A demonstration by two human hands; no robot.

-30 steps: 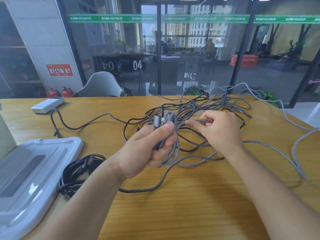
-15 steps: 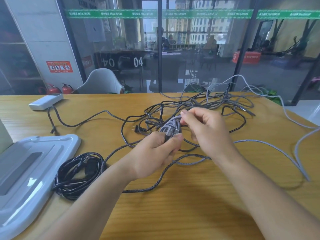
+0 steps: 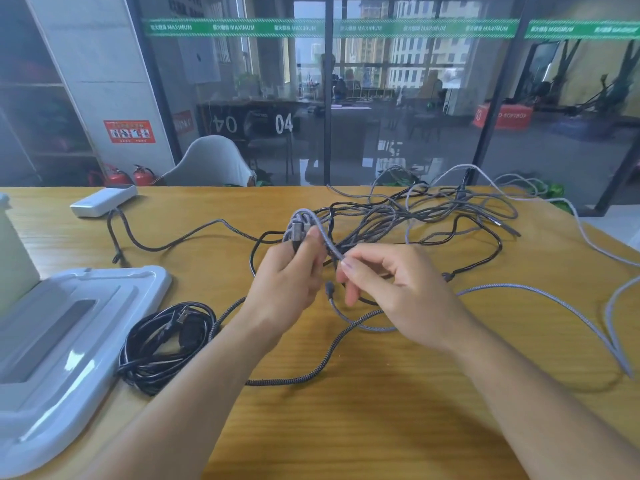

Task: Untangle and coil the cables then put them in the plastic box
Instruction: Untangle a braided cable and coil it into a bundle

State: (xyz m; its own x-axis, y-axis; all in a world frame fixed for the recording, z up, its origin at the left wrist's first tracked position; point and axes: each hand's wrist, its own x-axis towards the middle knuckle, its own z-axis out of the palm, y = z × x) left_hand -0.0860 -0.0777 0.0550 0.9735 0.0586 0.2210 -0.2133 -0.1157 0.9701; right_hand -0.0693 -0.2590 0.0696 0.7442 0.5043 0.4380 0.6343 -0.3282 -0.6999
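Left hand point(image 3: 287, 282) grips grey cable coil point(image 3: 304, 225); right hand point(image 3: 391, 289) pinches, probably, its strand point(image 3: 332, 249) just right; slack trails rightward.

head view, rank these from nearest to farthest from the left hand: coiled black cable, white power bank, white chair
1. coiled black cable: nearest, on the table just left of the left hand, beside the white plastic lid.
2. white power bank: farther, at the table's far left edge.
3. white chair: farthest, behind the table by the glass wall.
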